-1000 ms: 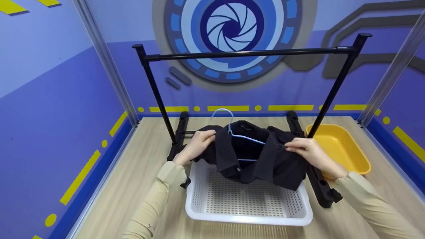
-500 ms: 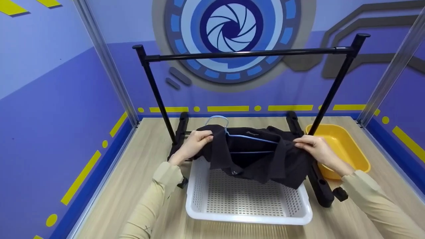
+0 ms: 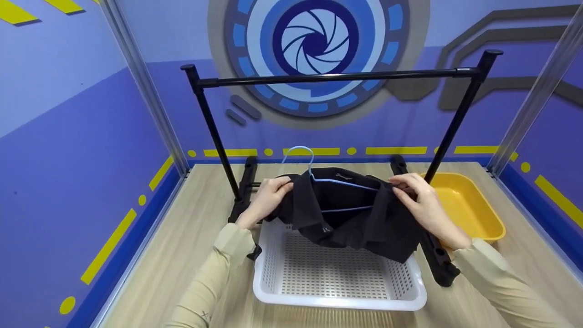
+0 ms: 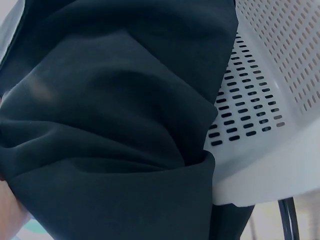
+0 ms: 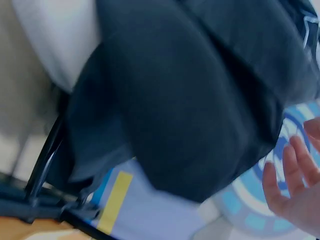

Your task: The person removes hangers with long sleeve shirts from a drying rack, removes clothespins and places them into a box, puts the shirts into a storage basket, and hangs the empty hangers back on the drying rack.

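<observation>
A black collared shirt [image 3: 307, 205] is draped over a light blue hanger [image 3: 346, 184], whose hook rises above the collar on the left. My left hand [image 3: 268, 198] pinches the shirt near one shoulder; its fingers are mostly outside the left wrist view, where dark cloth [image 4: 115, 105] fills the middle. At the other shoulder my right hand [image 3: 421, 200] has its thumb and fingers apart beside the cloth. Relaxed, spread fingers [image 5: 295, 172] show below the shirt's edge in the right wrist view. The garment covers the hanger's ends.
A white perforated basket [image 3: 339, 301] stands below the shirt. Behind it is a black rack with a horizontal bar [image 3: 337, 78] and feet on both sides. To the right, a yellow tray [image 3: 473, 214] lies beside the rack. Patterned walls enclose the wooden table.
Shirt and hanger dipped, then rose again. My right hand first pinched the shoulder and moved right; now it is further left with its fingers spread. My left hand kept its hold.
</observation>
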A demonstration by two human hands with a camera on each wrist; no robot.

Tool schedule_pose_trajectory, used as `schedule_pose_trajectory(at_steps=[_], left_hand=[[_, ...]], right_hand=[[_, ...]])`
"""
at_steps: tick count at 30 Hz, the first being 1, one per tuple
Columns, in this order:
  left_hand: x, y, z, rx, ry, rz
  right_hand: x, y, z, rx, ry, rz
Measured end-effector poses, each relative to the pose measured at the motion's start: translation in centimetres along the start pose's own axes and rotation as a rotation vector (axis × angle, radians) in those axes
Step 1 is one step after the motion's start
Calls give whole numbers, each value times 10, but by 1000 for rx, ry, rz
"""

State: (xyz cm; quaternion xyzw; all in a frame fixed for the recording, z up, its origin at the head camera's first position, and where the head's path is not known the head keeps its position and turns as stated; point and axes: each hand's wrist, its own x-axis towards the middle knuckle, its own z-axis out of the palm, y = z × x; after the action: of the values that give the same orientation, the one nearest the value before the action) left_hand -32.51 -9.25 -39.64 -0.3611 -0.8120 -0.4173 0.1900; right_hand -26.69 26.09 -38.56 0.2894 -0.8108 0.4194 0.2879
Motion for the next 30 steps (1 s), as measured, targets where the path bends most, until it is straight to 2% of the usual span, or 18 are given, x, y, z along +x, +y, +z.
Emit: schedule_pose_trajectory(at_steps=[6, 12, 16, 24, 30], left_hand=[[2, 3, 3, 11, 30, -24], [2, 6, 5, 13, 51, -26], [3, 8, 6, 15, 54, -19], [2, 12, 8, 44, 45, 44], [2, 11, 7, 40, 59, 72]], right_hand=[[0, 8, 17, -73, 51, 71], [-3, 9, 29, -135, 82, 74], [-5, 9, 36, -233, 69, 92], [-14, 11, 40, -389, 21, 233], [-20, 19, 28, -400, -41, 314]])
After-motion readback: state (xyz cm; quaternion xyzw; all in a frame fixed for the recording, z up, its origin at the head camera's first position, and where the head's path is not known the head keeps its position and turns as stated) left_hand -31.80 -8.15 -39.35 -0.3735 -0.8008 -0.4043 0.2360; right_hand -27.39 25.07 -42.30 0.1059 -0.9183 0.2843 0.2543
